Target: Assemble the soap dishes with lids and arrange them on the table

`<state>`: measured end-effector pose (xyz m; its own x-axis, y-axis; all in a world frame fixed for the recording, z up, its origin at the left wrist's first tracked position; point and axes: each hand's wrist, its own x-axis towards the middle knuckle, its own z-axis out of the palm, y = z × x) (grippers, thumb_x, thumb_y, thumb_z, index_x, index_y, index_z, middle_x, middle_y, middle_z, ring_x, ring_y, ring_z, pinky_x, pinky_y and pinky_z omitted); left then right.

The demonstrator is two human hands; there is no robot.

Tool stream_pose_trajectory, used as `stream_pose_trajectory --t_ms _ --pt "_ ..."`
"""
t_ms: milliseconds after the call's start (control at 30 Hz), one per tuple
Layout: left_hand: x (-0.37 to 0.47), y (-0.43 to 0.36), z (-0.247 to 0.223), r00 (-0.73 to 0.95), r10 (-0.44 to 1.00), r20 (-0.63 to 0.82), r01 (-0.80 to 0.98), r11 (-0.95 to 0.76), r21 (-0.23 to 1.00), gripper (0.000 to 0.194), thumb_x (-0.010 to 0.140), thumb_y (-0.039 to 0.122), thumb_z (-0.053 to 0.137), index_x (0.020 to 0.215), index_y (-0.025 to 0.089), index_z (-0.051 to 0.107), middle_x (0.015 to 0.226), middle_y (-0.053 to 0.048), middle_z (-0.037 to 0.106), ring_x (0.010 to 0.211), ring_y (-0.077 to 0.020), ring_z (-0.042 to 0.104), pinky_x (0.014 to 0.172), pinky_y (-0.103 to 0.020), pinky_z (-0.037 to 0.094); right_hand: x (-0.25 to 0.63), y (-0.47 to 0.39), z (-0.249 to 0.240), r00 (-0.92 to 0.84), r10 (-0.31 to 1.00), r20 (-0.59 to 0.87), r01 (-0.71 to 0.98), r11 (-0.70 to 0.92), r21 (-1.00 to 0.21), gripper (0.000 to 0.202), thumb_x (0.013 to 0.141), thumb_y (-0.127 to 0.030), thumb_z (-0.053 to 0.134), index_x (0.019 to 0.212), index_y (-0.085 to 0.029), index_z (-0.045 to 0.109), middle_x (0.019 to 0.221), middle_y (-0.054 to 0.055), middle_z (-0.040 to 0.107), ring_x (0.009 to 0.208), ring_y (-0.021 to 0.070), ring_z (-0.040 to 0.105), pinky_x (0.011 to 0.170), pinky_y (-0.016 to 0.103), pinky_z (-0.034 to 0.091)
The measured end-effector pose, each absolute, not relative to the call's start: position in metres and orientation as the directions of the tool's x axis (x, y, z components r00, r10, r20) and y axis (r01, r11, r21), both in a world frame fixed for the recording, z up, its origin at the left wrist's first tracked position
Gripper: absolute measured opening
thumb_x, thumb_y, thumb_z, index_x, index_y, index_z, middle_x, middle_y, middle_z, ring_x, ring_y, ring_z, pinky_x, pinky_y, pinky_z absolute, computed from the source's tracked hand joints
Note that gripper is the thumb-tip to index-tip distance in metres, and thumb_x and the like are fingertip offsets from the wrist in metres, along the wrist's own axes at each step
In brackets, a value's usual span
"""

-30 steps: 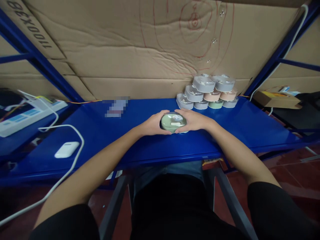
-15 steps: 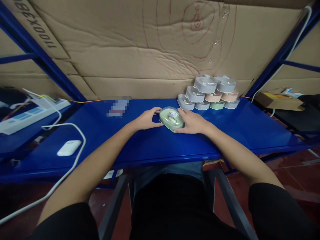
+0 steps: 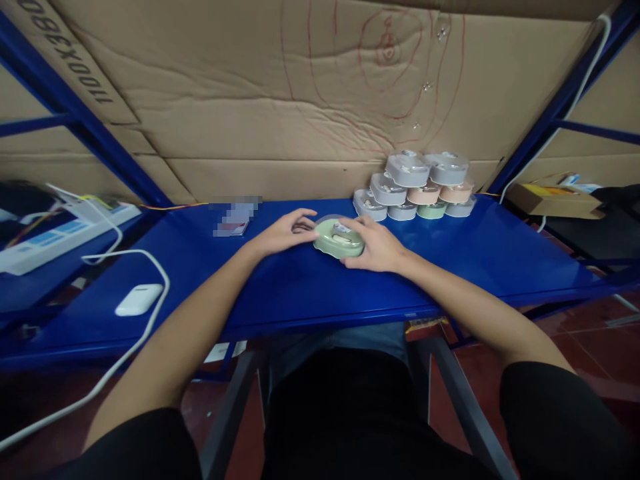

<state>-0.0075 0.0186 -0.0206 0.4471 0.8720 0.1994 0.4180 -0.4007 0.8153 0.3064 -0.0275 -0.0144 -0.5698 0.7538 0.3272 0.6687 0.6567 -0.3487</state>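
A small green plastic box with a clear lid [image 3: 333, 245] sits between my hands over the blue table. Something small and pale, plus a whitish patch, shows at the middle of its top. My right hand [image 3: 377, 245] wraps round the box's right side, thumb at the near edge and fingers over the far part. At its left side is my left hand [image 3: 285, 233], fingers apart and curved. The left thumb tip reaches the box's edge; whether it presses there I cannot tell.
Similar boxes in grey, peach and green form a stack [image 3: 410, 190] at the back right, against a cardboard wall [image 3: 240, 100]. At the left lie a white earbud case [image 3: 139, 300], a white cable [image 3: 163, 267] and a power strip [image 3: 65, 237]. A blurred-out item [image 3: 235, 219] lies at the back left.
My left hand has loosened from the box and drawn slightly left, its fingers lifted and more spread. The box has tilted and shifted a little left in my right hand.
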Motion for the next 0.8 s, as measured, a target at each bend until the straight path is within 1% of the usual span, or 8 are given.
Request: stream_pose_trajectory --t_ms 67,133,233,300,400,533,667,800 --pt "-0.012 0.020 -0.017 0.385 0.895 0.224 0.347 -0.365 0.864 0.078 0.093 0.076 0.080 0.145 0.020 0.069 0.130 -0.018 0.086 0.127 -0.0374 0.083 0.116 -0.059 0.064 0.319 -0.022 -0.003 -0.540 0.720 0.436 0.641 0.687 -0.342 0.106 0.083 -0.061 0.094 0.175 -0.025 0.056 0.158 0.021 0.065 0.143 0.0455 0.066 0.122 0.062 0.057" --pt "-0.013 0.021 -0.016 0.327 0.910 0.256 0.326 -0.363 0.873 0.074 0.096 0.078 0.076 0.141 0.020 0.070 0.129 -0.019 0.087 0.126 -0.0373 0.083 0.114 -0.059 0.065 0.337 -0.015 0.014 -0.432 0.693 0.577 0.668 0.676 -0.311 0.106 0.087 -0.060 0.093 0.177 -0.023 0.052 0.166 0.023 0.061 0.151 0.0487 0.059 0.127 0.067 0.051" --pt "-0.010 0.021 -0.020 0.321 0.913 0.253 0.381 -0.369 0.848 0.070 0.094 0.073 0.080 0.137 0.020 0.071 0.123 -0.017 0.087 0.118 -0.0352 0.084 0.110 -0.057 0.065 0.370 0.002 0.046 -0.181 0.645 0.742 0.789 0.546 -0.282 0.099 0.098 -0.054 0.087 0.182 -0.022 0.045 0.174 0.027 0.055 0.155 0.0536 0.049 0.124 0.075 0.045" --pt "-0.006 0.021 -0.023 0.344 0.910 0.230 0.423 -0.369 0.827 0.068 0.091 0.070 0.083 0.135 0.020 0.071 0.119 -0.015 0.087 0.112 -0.0333 0.084 0.109 -0.057 0.065 0.391 0.018 0.068 -0.016 0.596 0.803 0.853 0.427 -0.301 0.095 0.100 -0.046 0.087 0.181 -0.019 0.046 0.171 0.031 0.056 0.153 0.0538 0.048 0.122 0.075 0.044" --pt "-0.002 0.021 -0.027 0.363 0.908 0.209 0.460 -0.370 0.807 0.067 0.089 0.069 0.084 0.135 0.020 0.072 0.118 -0.014 0.086 0.108 -0.0318 0.084 0.107 -0.056 0.065 0.411 0.044 0.094 0.170 0.593 0.787 0.914 0.203 -0.350 0.092 0.096 -0.035 0.092 0.175 -0.009 0.054 0.162 0.034 0.064 0.147 0.0476 0.058 0.117 0.064 0.046" --pt "-0.001 0.020 -0.027 0.359 0.910 0.209 0.463 -0.367 0.807 0.067 0.089 0.067 0.083 0.136 0.020 0.072 0.119 -0.015 0.085 0.110 -0.0323 0.083 0.107 -0.055 0.065 0.419 0.068 0.110 0.309 0.655 0.689 0.926 -0.040 -0.376 0.096 0.093 -0.039 0.098 0.174 -0.006 0.058 0.156 0.036 0.068 0.139 0.0400 0.068 0.108 0.055 0.047" --pt "-0.002 0.020 -0.026 0.369 0.908 0.198 0.475 -0.367 0.800 0.066 0.089 0.067 0.082 0.135 0.020 0.071 0.120 -0.015 0.084 0.111 -0.0324 0.083 0.106 -0.055 0.064 0.420 0.081 0.110 0.348 0.714 0.607 0.911 -0.105 -0.399 0.094 0.091 -0.044 0.100 0.170 -0.008 0.064 0.157 0.035 0.067 0.141 0.0405 0.070 0.108 0.056 0.047" --pt "-0.003 0.022 -0.027 0.381 0.905 0.187 0.480 -0.367 0.797 0.066 0.089 0.068 0.083 0.133 0.020 0.072 0.121 -0.015 0.084 0.111 -0.0318 0.082 0.106 -0.054 0.064 0.422 0.088 0.104 0.329 0.732 0.597 0.923 -0.117 -0.366 0.091 0.091 -0.044 0.099 0.167 -0.009 0.064 0.156 0.034 0.067 0.142 0.0450 0.070 0.113 0.064 0.047"
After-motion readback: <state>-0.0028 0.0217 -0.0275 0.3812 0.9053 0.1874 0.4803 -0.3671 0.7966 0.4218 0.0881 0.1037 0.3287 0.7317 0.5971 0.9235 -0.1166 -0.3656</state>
